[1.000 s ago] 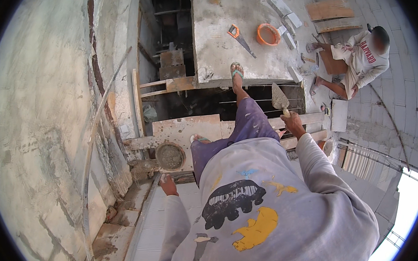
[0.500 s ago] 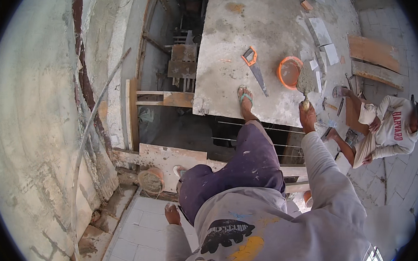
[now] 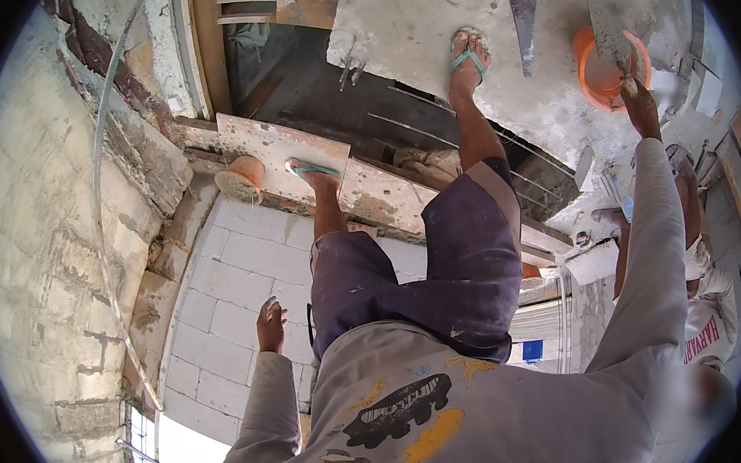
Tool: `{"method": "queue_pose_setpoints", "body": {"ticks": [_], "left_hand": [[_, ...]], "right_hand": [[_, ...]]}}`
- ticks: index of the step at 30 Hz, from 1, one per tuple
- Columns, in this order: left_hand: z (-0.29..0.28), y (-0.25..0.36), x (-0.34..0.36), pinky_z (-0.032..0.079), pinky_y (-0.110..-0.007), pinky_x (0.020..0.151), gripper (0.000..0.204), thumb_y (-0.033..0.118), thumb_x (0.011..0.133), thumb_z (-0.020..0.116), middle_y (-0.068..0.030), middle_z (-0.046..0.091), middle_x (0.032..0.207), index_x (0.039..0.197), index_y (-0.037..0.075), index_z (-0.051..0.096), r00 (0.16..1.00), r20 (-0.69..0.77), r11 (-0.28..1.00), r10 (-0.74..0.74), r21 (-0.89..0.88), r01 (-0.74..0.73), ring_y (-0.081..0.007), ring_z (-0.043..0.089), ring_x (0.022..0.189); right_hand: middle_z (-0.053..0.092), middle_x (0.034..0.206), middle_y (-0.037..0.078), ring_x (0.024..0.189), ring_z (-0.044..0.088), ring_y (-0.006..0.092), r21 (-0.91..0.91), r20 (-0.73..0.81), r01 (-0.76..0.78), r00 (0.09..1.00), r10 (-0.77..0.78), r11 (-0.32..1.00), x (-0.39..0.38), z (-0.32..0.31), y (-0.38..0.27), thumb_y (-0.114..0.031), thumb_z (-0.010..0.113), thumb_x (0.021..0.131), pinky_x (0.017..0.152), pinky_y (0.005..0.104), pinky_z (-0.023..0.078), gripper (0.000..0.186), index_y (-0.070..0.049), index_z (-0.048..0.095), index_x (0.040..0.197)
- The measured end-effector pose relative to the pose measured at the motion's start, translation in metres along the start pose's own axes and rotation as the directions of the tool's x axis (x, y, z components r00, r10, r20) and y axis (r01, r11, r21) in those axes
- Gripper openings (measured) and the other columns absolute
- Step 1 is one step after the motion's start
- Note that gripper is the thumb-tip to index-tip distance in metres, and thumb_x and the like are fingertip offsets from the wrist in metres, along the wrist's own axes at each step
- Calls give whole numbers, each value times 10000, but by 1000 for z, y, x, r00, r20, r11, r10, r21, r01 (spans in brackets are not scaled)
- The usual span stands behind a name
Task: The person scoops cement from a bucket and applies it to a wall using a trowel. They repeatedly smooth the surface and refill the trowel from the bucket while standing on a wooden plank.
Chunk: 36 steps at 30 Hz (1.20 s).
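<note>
My right hand [image 3: 638, 105] grips the handle of a mortar-smeared trowel [image 3: 612, 43], its blade over an orange bucket [image 3: 589, 82] on the concrete slab [image 3: 392, 31]. A hand saw [image 3: 524, 23] with an orange handle lies left of the bucket. My left hand [image 3: 271, 322] hangs beside my shorts with fingers apart and nothing in it. My right foot [image 3: 470, 60] in a teal flip-flop is on the slab; my left foot [image 3: 314, 171] is on a board [image 3: 254, 137] beside a small mortar-filled bucket [image 3: 247, 175].
Between slab and board is a dark opening [image 3: 398, 124] crossed by metal rods. A block wall [image 3: 59, 276] with a long curved strip stands at left. A co-worker [image 3: 705, 321] sits at right, partly behind my arm, among blocks [image 3: 706, 96] and tools.
My right arm has reached forward and raised the trowel to over the orange bucket. The view has swung, so the slab sits higher in the picture and the co-worker lower right.
</note>
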<state>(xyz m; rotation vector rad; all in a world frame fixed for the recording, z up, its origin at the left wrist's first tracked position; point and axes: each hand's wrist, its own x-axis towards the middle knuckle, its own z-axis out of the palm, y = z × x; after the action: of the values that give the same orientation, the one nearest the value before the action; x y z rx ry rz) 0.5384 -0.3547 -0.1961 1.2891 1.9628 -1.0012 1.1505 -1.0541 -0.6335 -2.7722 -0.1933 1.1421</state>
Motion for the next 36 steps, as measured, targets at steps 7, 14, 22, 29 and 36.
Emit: {"method": "queue_pose_setpoints", "body": {"ticks": [7,14,22,29,36], "left_hand": [[21,4,33,496,-450,1037,538,328,1055,549,-217,560,1418,1483,10,477,996,68,995,55,-84,-50,-327,604,1273],[65,-2,69,485,-327,991,384,204,1027,585,-143,683,1265,1352,4,624,962,72,947,264,-208,-244,-200,640,1120],[116,-2,109,481,-336,1020,427,257,1017,605,-169,685,1261,1353,-6,613,843,111,734,527,-559,-385,-245,647,1177],[129,-18,209,496,-356,981,493,269,1025,588,-153,677,1269,1430,-7,529,922,-74,349,379,-912,-217,-244,654,1128],[100,-96,301,512,-283,837,229,183,1022,539,-56,653,967,1131,6,636,967,-225,-137,115,-968,-209,-119,618,906]], "right_hand": [[607,1344,296,1211,610,444,41,10,-68,998,68,997,-45,-9,-70,-389,586,1009,988,469,501,565,4,541,1413],[685,1125,269,1011,676,405,256,-67,40,997,-23,966,-146,-48,-252,-380,604,977,886,452,519,532,6,579,1342],[704,910,201,846,704,302,254,126,248,950,-286,935,-319,-1,-548,-197,666,936,751,403,534,319,26,630,1161],[700,1016,246,963,687,429,20,408,760,586,-700,649,-418,108,-752,-182,729,843,809,485,544,435,10,621,1218],[706,993,227,956,695,416,98,613,947,186,-768,307,-494,243,-910,-215,752,839,820,489,557,506,21,601,1261]]}}
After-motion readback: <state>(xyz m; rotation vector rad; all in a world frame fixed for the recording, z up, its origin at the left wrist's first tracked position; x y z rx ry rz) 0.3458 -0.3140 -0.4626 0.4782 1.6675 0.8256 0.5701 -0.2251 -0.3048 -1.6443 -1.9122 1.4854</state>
